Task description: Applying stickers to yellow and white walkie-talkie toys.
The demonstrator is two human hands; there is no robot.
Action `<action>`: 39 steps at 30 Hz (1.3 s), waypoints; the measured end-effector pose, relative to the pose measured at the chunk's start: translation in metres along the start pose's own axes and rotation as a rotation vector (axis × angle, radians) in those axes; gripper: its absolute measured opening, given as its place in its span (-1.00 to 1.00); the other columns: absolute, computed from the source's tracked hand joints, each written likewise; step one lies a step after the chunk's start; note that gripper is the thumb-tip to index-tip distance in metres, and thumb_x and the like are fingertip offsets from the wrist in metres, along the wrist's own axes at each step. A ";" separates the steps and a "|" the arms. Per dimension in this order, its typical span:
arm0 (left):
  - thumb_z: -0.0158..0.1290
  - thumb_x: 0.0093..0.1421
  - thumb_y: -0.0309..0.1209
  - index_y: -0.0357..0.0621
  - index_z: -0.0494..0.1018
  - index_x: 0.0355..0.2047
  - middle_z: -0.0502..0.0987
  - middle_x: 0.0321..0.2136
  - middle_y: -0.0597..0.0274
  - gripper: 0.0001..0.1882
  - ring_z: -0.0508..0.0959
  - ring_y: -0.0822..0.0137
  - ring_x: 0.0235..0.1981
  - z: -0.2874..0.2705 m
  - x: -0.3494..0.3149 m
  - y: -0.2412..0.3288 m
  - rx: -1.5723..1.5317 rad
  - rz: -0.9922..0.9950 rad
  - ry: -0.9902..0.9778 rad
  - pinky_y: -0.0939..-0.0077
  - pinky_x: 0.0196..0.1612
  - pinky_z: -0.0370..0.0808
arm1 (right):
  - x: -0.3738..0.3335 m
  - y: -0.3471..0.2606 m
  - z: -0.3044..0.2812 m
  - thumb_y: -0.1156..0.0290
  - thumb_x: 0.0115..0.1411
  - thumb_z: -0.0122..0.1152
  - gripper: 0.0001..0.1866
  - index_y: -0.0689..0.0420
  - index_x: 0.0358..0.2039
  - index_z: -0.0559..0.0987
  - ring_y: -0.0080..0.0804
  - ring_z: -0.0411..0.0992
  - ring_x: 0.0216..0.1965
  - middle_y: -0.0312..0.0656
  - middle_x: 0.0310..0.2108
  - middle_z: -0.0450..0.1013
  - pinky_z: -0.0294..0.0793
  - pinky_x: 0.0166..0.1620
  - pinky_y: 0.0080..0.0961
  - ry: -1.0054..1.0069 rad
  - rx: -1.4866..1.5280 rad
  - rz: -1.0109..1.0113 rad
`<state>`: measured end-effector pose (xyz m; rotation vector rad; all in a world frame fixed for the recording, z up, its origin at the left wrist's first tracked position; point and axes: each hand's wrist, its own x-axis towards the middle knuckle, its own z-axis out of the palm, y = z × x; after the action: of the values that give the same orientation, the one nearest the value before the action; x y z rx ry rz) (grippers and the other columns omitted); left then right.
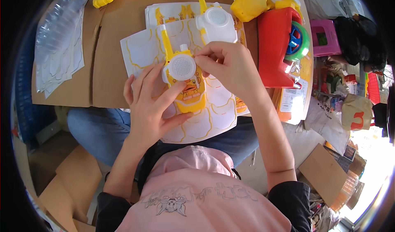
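Observation:
A yellow toy walkie-talkie (191, 104) with a round white speaker grille, a yellow antenna and a cartoon picture on its front lies on white sticker sheets (144, 51). My left hand (150, 98) steadies it from the left, fingertips at the grille's edge and thumb near its lower end. At the upper right edge of the grille, my right hand (222, 61) is closed in a pinch. Whatever those fingertips hold is hidden. Just beyond, a second walkie-talkie (220, 31), with a plain white face, lies partly under the right hand.
A red tape dispenser (273, 46) with a green roll stands to the right on the cardboard-covered table (115, 30). Several yellow toy parts (251, 4) line the far edge. At the left are cut sheets (66, 55) and clear plastic (57, 22). A purple stool (325, 36) stands beyond the right edge.

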<state>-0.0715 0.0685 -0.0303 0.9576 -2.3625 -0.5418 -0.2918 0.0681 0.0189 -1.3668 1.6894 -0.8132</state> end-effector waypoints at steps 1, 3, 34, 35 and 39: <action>0.34 -0.14 0.01 0.29 0.52 0.03 0.29 0.22 0.04 -0.35 0.27 0.05 0.25 0.001 -0.001 0.000 0.004 -0.002 0.003 -0.09 0.28 -0.05 | -0.004 0.002 0.003 0.49 0.18 0.27 -0.81 0.26 -0.20 0.64 -0.67 0.45 -0.53 -0.25 -0.49 0.56 0.39 -0.48 -0.70 0.043 -0.015 -0.044; 0.34 -0.14 0.01 0.29 0.51 0.03 0.30 0.22 0.05 -0.35 0.27 0.07 0.25 0.003 -0.003 0.001 0.008 -0.001 0.024 -0.09 0.27 -0.05 | -0.016 0.006 0.009 0.48 0.17 0.29 -0.79 0.22 -0.17 0.64 -0.69 0.39 -0.57 -0.26 -0.49 0.56 0.36 -0.50 -0.70 0.114 -0.077 -0.106; 0.26 -0.03 -0.63 -0.20 0.52 -0.02 0.61 -0.12 0.03 -0.52 0.62 0.03 -0.12 -0.008 -0.013 0.024 -0.278 0.020 0.241 0.35 -0.08 0.56 | -0.071 -0.004 0.037 0.12 -0.08 0.51 -0.18 -0.03 0.21 0.39 -0.25 0.51 -0.32 -0.18 -0.04 0.44 0.57 -0.32 -0.39 0.304 -0.340 -0.176; 0.26 -0.03 -0.63 -0.20 0.52 -0.02 0.61 -0.12 0.03 -0.52 0.62 0.03 -0.12 -0.012 -0.013 0.025 -0.270 0.032 0.246 0.35 -0.08 0.56 | -0.073 -0.011 0.039 0.10 -0.09 0.52 -0.18 -0.06 0.20 0.40 -0.20 0.49 -0.23 -0.16 0.01 0.42 0.59 -0.28 -0.37 0.292 -0.459 -0.264; 0.10 0.19 -0.56 -0.22 0.52 -0.05 0.61 -0.16 0.00 -0.71 0.63 0.09 -0.18 -0.038 -0.004 0.015 -0.484 -0.141 0.086 0.34 -0.09 0.55 | -0.069 -0.015 0.037 0.16 -0.12 0.51 -0.22 -0.10 0.16 0.43 -0.12 0.46 -0.09 -0.14 0.06 0.39 0.59 -0.17 -0.30 0.217 -0.637 -0.313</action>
<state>-0.0541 0.0754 0.0065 0.8984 -1.9600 -1.0456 -0.2453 0.1330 0.0268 -2.0757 2.0344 -0.6259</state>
